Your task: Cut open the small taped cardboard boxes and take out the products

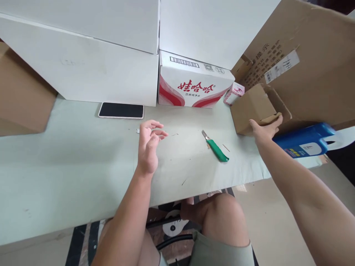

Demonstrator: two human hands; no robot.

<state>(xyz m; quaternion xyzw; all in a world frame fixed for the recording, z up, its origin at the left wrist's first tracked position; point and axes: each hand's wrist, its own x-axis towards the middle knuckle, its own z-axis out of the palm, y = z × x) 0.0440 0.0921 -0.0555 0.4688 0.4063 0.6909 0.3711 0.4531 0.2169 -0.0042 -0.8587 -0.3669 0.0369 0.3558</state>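
My left hand (pixel 150 146) hovers over the middle of the table, fingers loosely bent and apart, with nothing in it. A tiny white piece (pixel 138 130) lies just beside it, and a phone (pixel 121 110) with a dark screen lies beyond. At the right, my right hand (pixel 266 127) grips the near edge of a small brown cardboard box (pixel 251 107); its thumb is on the near side and the other fingers reach over a flap. Between my hands lies a green utility knife (pixel 217 150) with its blade out. A thin little stick (pixel 226 147) rests next to the knife.
A white and red carton (pixel 195 83) stands against white panels (pixel 116 70) at the back. Beside it is a small pink and white box (pixel 235 92). A blue bottle (pixel 305 140) lies under my right forearm's far side. Large brown cardboard (pixel 318 55) rises at right; another box (pixel 22 92) is left.
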